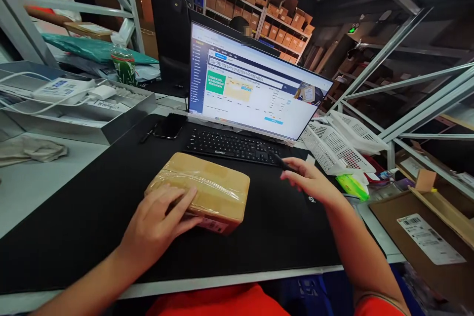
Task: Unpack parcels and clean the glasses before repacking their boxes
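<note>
A brown cardboard parcel (211,185) wrapped in clear tape lies on the black desk mat (92,207), in front of the keyboard (233,145). My left hand (159,222) rests flat on the parcel's near left corner, fingers stretched out. My right hand (309,180) hovers to the right of the parcel, near the keyboard's right end, with its fingers closed around a thin black pen (283,163).
A monitor (252,84) showing a software page stands behind the keyboard. A black phone (169,126) lies left of the keyboard. A metal tray (74,108) with cables sits at left. White baskets (333,145) and flat cardboard (425,237) lie at right. A person in an orange vest stands at far left.
</note>
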A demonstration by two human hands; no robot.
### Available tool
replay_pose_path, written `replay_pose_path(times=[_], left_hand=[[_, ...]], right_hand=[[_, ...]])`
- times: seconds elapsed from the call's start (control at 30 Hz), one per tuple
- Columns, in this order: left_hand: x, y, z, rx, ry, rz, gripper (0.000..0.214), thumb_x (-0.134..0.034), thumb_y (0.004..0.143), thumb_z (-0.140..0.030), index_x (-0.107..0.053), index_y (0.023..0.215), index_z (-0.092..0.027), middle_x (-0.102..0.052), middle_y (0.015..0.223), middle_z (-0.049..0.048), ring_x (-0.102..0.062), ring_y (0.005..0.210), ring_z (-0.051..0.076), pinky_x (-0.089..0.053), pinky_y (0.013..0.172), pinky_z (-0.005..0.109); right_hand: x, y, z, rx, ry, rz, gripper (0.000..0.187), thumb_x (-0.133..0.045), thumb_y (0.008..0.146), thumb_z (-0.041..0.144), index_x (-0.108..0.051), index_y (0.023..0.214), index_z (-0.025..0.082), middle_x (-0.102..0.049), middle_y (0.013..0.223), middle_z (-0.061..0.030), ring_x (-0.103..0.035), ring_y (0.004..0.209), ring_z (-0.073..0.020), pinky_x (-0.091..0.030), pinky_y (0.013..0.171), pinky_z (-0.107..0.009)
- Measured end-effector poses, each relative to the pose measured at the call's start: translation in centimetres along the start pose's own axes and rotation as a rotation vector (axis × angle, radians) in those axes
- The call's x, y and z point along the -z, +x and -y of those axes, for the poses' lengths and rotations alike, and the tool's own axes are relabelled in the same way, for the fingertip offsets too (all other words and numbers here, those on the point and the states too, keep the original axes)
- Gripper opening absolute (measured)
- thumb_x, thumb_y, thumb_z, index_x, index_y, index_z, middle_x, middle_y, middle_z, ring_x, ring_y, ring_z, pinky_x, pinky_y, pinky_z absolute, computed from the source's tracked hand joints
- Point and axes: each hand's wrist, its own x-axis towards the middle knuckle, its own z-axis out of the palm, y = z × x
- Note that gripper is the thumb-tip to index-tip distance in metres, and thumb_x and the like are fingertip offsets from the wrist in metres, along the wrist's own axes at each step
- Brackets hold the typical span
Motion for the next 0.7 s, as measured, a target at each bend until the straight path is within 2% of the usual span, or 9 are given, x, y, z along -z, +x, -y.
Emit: replay_pose_path(times=[0.03, 0.1, 0.17, 0.2, 0.27, 0.37, 0.5, 0.7], left_hand=[[0.1, -0.3, -0.8, 0.007, 0.022, -0.041, 0.073, -0.085, 0.093, -0.029, -0.054, 0.158, -0.015, -0.074, 0.114, 0.0155, -0.074, 0.107, 0.033, -0.062, 0.100, 0.049], [0.1, -0.5, -1.8, 0.031, 0.038, -0.084, 0.072, -0.087, 0.091, -0.027, -0.057, 0.154, -0.011, -0.075, 0.115, 0.0159, -0.074, 0.106, 0.033, -0.061, 0.102, 0.049], [0.0, -0.3, -2.3, 0.079, 0.020, -0.114, 0.066, -0.088, 0.090, -0.028, -0.060, 0.148, -0.011, -0.076, 0.115, 0.0154, -0.074, 0.107, 0.032, -0.061, 0.102, 0.048], [0.0, -0.3, -2.4, 0.101, 0.012, -0.123, 0.062, -0.087, 0.091, -0.028, -0.061, 0.145, -0.011, -0.076, 0.114, 0.0149, -0.074, 0.108, 0.032, -0.061, 0.102, 0.047], [-0.1, -0.3, -2.5, 0.127, 0.008, -0.131, 0.056, -0.086, 0.092, -0.029, -0.062, 0.140, -0.012, -0.076, 0.113, 0.0141, -0.075, 0.109, 0.032, -0.061, 0.102, 0.046], [-0.2, -0.5, -2.6, 0.139, 0.014, -0.131, 0.055, -0.083, 0.094, -0.031, -0.060, 0.142, -0.014, -0.077, 0.113, 0.0136, -0.075, 0.111, 0.032, -0.062, 0.101, 0.047], [-0.2, -0.6, -2.8, 0.174, -0.019, -0.140, 0.063, -0.085, 0.093, -0.031, -0.058, 0.148, -0.017, -0.076, 0.115, 0.0133, -0.075, 0.111, 0.032, -0.063, 0.100, 0.047], [0.0, -0.3, -2.8, 0.180, 0.001, -0.157, 0.061, -0.089, 0.089, -0.031, -0.061, 0.140, -0.015, -0.072, 0.113, 0.0131, -0.073, 0.110, 0.031, -0.062, 0.098, 0.045]], right_hand=[[-1.1, 0.6, 1.6, 0.076, -0.057, 0.071, 0.049, -0.067, 0.092, 0.044, -0.072, 0.134, 0.021, -0.080, 0.095, -0.0048, -0.064, 0.066, -0.0157, -0.049, 0.055, -0.025], [-3.6, 2.1, 5.1, 0.270, -0.217, 0.187, 0.038, -0.063, 0.100, 0.037, -0.076, 0.133, 0.022, -0.083, 0.101, -0.0056, -0.073, 0.080, -0.0188, -0.058, 0.073, -0.030], [-6.3, 3.5, 8.7, 0.445, -0.403, 0.248, 0.031, -0.065, 0.102, 0.028, -0.080, 0.128, 0.024, -0.084, 0.114, -0.0059, -0.079, 0.103, -0.0239, -0.059, 0.093, -0.035], [-7.6, 4.2, 10.3, 0.498, -0.489, 0.272, 0.029, -0.067, 0.101, 0.025, -0.082, 0.126, 0.024, -0.084, 0.117, -0.0056, -0.079, 0.108, -0.0265, -0.058, 0.097, -0.036], [-10.0, 5.4, 13.2, 0.551, -0.629, 0.300, 0.024, -0.070, 0.100, 0.021, -0.085, 0.118, 0.025, -0.084, 0.109, -0.0051, -0.081, 0.104, -0.0294, -0.059, 0.094, -0.037], [-12.5, 6.6, 16.1, 0.588, -0.757, 0.315, 0.013, -0.072, 0.098, 0.019, -0.085, 0.097, 0.022, -0.080, 0.087, -0.0049, -0.080, 0.087, -0.0286, -0.058, 0.084, -0.035], [-13.8, 7.3, 18.2, 0.566, -0.835, 0.341, 0.017, -0.076, 0.090, 0.009, -0.078, 0.076, 0.018, -0.069, 0.069, -0.0039, -0.076, 0.075, -0.0258, -0.058, 0.081, -0.037], [-12.3, 6.3, 20.4, 0.544, -1.049, 0.459, 0.025, -0.070, 0.088, 0.003, -0.070, 0.067, 0.016, -0.063, 0.063, -0.0028, -0.072, 0.065, -0.0219, -0.055, 0.071, -0.033]])
